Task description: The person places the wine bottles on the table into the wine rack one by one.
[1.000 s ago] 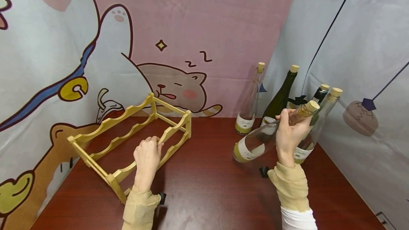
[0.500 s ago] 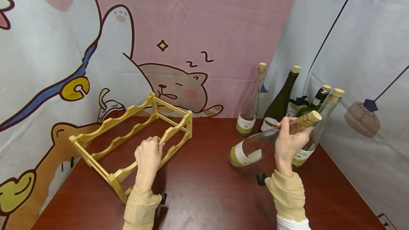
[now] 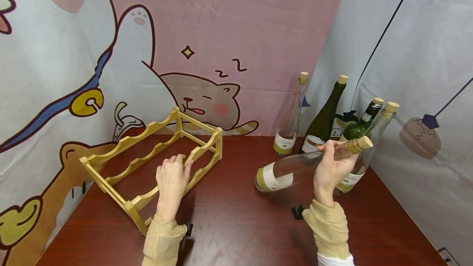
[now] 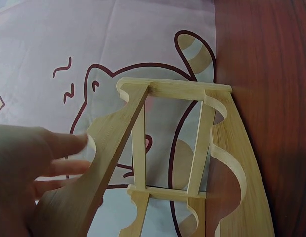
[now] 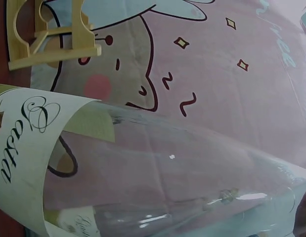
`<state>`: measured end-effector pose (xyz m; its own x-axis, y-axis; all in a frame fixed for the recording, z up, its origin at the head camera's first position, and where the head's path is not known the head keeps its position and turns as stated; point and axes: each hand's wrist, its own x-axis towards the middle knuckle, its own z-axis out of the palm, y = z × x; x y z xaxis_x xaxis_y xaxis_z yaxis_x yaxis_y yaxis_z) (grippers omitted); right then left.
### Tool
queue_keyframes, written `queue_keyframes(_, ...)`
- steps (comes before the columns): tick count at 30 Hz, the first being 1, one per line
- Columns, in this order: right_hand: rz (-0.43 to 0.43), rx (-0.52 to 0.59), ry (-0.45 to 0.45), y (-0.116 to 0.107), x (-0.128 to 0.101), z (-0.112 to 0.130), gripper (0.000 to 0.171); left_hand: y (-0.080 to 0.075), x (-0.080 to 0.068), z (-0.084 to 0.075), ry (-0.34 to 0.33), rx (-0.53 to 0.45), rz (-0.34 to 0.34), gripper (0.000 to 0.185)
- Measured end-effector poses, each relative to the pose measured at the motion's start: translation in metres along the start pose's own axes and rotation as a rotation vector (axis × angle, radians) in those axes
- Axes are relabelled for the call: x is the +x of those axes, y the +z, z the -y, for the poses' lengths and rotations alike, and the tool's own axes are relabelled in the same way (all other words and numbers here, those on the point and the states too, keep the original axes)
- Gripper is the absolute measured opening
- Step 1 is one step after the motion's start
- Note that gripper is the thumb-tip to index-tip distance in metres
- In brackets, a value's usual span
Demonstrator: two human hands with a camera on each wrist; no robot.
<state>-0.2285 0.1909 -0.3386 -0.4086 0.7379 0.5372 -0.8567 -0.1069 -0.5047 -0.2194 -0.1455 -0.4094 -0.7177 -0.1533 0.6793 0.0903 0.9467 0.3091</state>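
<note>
A light wooden wine rack (image 3: 199, 151) with scalloped rails stands on the left of the table. My left hand (image 3: 171, 182) grips its upper front rail; the left wrist view shows the fingers (image 4: 68, 144) around that rail (image 4: 113, 133). On the right, my right hand (image 3: 329, 171) holds a clear glass bottle (image 3: 301, 167) by the neck. The bottle lies tilted close to level, its cork (image 3: 360, 144) to the right and its base to the left, off the table. In the right wrist view its white label (image 5: 34, 133) fills the left side.
Several corked bottles stand behind and beside the right hand: a clear one (image 3: 284, 141), a dark green one (image 3: 321, 126), a green one (image 3: 356, 128) and another clear one (image 3: 349, 180). The reddish-brown table (image 3: 236, 216) meets a printed cloth backdrop (image 3: 258, 32).
My right hand has moved left and down with the bottle, which has tipped closer to level, its base swinging left. The left hand stays on the rack.
</note>
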Motion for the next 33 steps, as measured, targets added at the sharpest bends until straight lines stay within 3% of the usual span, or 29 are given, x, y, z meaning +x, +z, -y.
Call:
queue_keyframes(7,-0.036,0.044,0.02,0.002,-0.005,-0.003,0.041,0.002,0.003,-0.008,0.103,-0.055,-0.075,0.034)
queue_keyframes(12,-0.044,0.056,0.034,0.004,-0.008,-0.003,0.025,0.006,0.004,-0.015,0.212,-0.123,-0.118,0.037)
queue_keyframes(17,-0.062,0.075,0.058,0.005,-0.01,-0.005,0.016,0.012,0.003,-0.023,0.287,-0.188,-0.117,0.047)
queue_keyframes(23,-0.079,0.107,0.095,0.007,-0.014,-0.006,0.014,0.018,-0.001,-0.035,0.326,-0.236,-0.065,0.061)
queue_keyframes(33,-0.087,0.141,0.173,0.012,-0.022,-0.004,0.016,0.018,-0.01,-0.058,0.37,-0.262,0.133,0.083)
